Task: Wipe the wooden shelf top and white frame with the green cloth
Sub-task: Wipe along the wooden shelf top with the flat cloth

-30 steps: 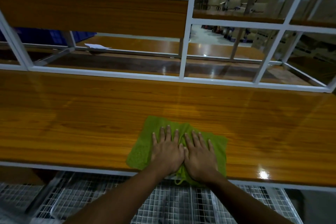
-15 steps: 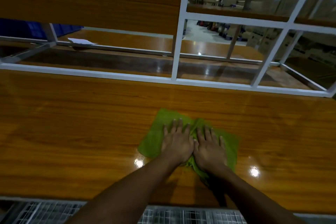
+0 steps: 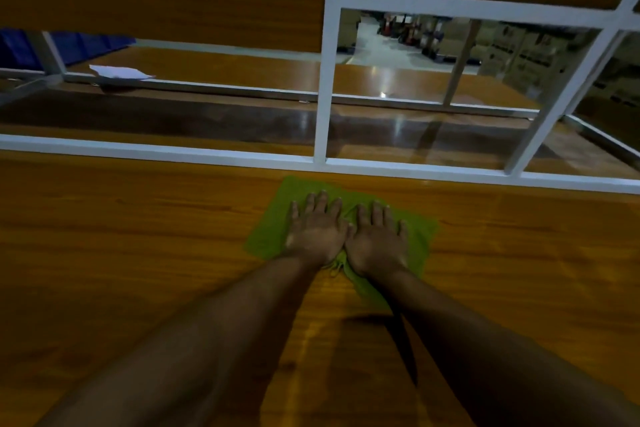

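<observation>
Cloth: green cloth (image 3: 273,229) flat on wooden shelf top (image 3: 138,236), near white frame (image 3: 322,87) rail.
Left hand (image 3: 317,230): fingers straight, pressing cloth.
Right hand (image 3: 377,241): same, touching left.

We look down on a glossy wooden shelf top (image 3: 138,253), its orange-brown grain running left to right across the lower half of the view. Along its far edge runs a white frame rail (image 3: 138,151), and an upright post (image 3: 323,97) rises from that rail. Directly on the wood lies a green cloth (image 3: 270,232), spread flat, slightly rumpled in the middle, its far corner just short of the rail. Beyond, we see a second wooden board (image 3: 242,68) carrying a white sheet of paper (image 3: 117,72) at its near edge.
</observation>
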### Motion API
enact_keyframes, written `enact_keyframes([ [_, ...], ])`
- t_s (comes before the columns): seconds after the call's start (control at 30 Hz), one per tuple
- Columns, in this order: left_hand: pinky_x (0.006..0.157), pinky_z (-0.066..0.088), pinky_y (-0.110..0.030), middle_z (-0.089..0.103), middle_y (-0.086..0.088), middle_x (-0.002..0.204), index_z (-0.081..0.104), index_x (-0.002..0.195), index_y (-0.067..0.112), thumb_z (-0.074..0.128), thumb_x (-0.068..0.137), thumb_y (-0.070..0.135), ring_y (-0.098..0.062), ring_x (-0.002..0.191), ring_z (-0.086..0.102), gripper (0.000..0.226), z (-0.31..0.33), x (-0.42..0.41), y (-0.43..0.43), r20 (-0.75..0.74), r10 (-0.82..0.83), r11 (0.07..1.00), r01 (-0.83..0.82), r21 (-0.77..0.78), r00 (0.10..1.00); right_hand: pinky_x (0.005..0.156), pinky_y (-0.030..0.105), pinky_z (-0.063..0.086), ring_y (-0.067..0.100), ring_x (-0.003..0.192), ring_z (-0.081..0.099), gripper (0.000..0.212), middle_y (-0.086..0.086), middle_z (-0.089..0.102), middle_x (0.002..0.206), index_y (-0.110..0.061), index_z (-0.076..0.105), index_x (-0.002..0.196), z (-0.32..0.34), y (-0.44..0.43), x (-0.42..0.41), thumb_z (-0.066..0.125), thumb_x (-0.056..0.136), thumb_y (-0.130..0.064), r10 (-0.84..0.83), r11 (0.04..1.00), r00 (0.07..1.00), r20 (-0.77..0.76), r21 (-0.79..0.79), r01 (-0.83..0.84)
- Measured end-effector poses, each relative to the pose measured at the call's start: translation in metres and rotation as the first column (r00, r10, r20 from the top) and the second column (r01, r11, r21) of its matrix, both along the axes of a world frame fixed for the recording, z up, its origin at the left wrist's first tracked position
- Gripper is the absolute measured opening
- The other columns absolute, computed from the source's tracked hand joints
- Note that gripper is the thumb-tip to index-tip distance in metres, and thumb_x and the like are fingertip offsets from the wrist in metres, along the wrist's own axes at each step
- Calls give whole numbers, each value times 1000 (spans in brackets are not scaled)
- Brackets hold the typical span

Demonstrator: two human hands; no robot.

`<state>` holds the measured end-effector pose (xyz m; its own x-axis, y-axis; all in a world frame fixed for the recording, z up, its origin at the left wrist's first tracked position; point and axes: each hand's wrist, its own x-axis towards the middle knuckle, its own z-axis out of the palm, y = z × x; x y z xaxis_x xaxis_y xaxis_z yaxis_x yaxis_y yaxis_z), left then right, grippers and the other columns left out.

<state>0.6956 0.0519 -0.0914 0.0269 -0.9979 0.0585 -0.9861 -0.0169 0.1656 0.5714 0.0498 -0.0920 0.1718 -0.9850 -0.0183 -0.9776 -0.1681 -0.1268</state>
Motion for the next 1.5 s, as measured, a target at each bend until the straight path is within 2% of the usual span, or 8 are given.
enact_keyframes([
  [0.23,119,8,-53,13,-4,163,23,153,27,22,103,44,-25,150,9,53,2,39,-56,-30,55,998,-56,-22,998,119,55,-2,28,151,-7,65,9,-6,165,-22,2,158,2,-72,44,10,101,-52,78,997,997,-22,14,-77],
  [0.4,120,7,-46,13,5,163,21,155,26,22,105,38,-17,150,9,51,2,73,-57,-59,5,999,-7,-43,998,119,56,-1,31,151,-5,66,12,-3,165,-19,4,158,2,-80,79,9,101,-52,103,995,994,-33,4,-103],
  [0.53,120,7,-47,13,3,163,21,155,25,22,105,38,-19,150,8,51,-2,82,-57,-46,18,998,-21,-59,999,119,56,-1,30,151,-5,66,10,-3,165,-19,4,158,1,-79,86,10,101,-53,115,993,993,-27,5,-115],
  [0.93,120,5,-50,7,-2,164,19,155,27,20,103,44,-24,150,5,54,-4,165,-24,-8,42,999,-42,-13,999,119,54,-3,26,151,-7,63,6,-4,165,-23,3,158,3,-37,168,10,102,-51,106,994,994,-14,22,-106],
  [1.33,120,6,-50,4,-3,164,15,156,27,17,104,45,-24,151,3,55,-2,347,47,26,169,986,-169,7,985,119,55,-4,29,151,-8,65,8,-5,165,-23,2,158,0,17,349,7,101,-53,252,967,967,-20,30,-252],
  [1.5,120,4,-50,0,-3,164,12,156,28,15,104,47,-24,151,0,56,-4,381,64,39,229,973,-231,30,973,118,55,-5,28,151,-8,64,7,-6,165,-22,3,158,1,31,381,8,101,-52,315,949,949,0,24,-315],
])
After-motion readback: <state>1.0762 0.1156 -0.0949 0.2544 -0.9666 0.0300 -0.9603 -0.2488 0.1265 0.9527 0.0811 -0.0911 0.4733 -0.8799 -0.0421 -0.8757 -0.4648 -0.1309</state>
